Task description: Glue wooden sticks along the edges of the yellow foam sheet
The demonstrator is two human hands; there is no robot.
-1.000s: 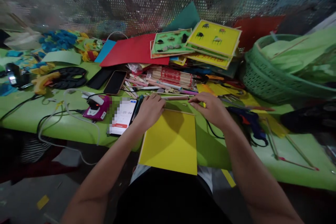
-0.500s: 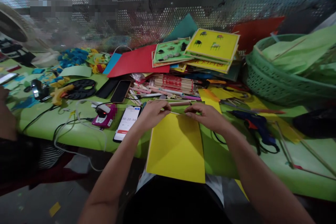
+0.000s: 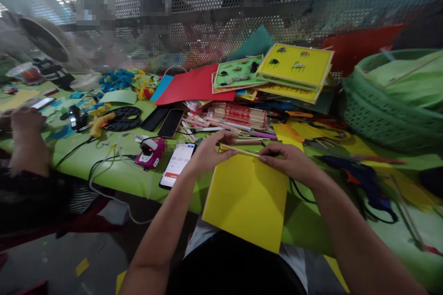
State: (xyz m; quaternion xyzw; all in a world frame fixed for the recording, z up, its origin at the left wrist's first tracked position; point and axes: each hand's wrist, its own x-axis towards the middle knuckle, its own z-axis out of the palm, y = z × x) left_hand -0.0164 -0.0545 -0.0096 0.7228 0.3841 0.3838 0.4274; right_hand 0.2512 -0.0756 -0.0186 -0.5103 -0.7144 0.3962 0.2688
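Note:
A yellow sheet of card (image 3: 247,198) lies at the table's front edge, its near end reaching over my lap. Along its far edge runs a thin wooden stick (image 3: 244,151). My left hand (image 3: 218,151) pinches the stick near its left end, fingers closed at the card's corner. At the other end, my right hand (image 3: 287,159) has thumb and fingertips closed on the stick. A pale strip also follows the card's left side. Just left of my left hand lies a phone with a running timer (image 3: 177,166).
A blue glue gun (image 3: 368,184) lies right, below a green basket (image 3: 391,106). Behind my hands are bundled sticks (image 3: 238,115) and stacked decorated boards (image 3: 294,67). A purple power adapter (image 3: 152,153) with cables sits left. Another person's hand (image 3: 27,124) is far left.
The view has swung left, so everything sits further right. Both hands stay on the stick, and the card looks slightly tilted. The other person's hand has come into view.

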